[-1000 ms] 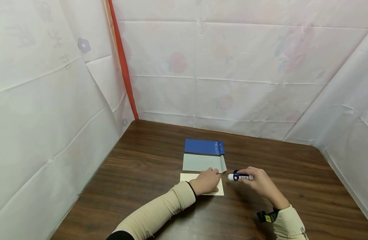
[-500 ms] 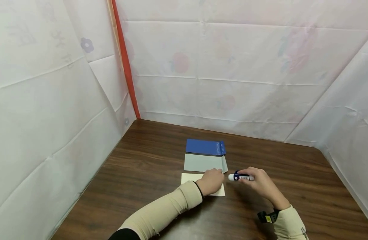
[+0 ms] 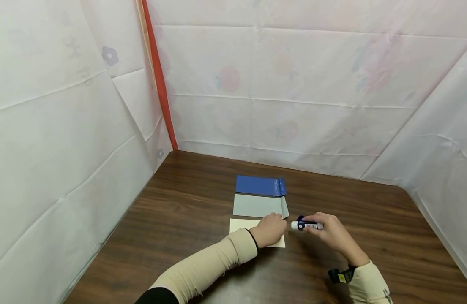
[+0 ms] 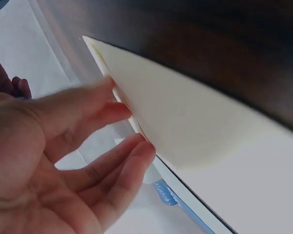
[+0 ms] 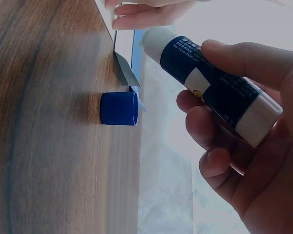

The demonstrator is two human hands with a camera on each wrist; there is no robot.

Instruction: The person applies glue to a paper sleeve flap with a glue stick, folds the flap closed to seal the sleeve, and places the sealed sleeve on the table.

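My left hand (image 3: 270, 230) is at the right edge of a cream sheet of paper (image 3: 238, 225) on the table. In the left wrist view, its thumb and fingertips pinch that edge of the paper (image 4: 185, 112), where a narrow strip stands up. My right hand (image 3: 334, 236) grips an uncapped glue stick (image 5: 210, 83) just above the table, its white end toward the left hand. The blue glue cap (image 5: 118, 108) stands on the table beyond the stick, partly hidden by it in the head view.
Behind the cream sheet lie a grey-green sheet (image 3: 257, 205) and a blue sheet (image 3: 256, 185), each with a folded strip at its right end. Whitish smears mark the blue one's fold. White sheeting (image 3: 294, 84) hangs around the brown table (image 3: 187, 211).
The left hand has slid slightly right along the cream sheet to its right edge. The right hand holds the glue stick almost still.
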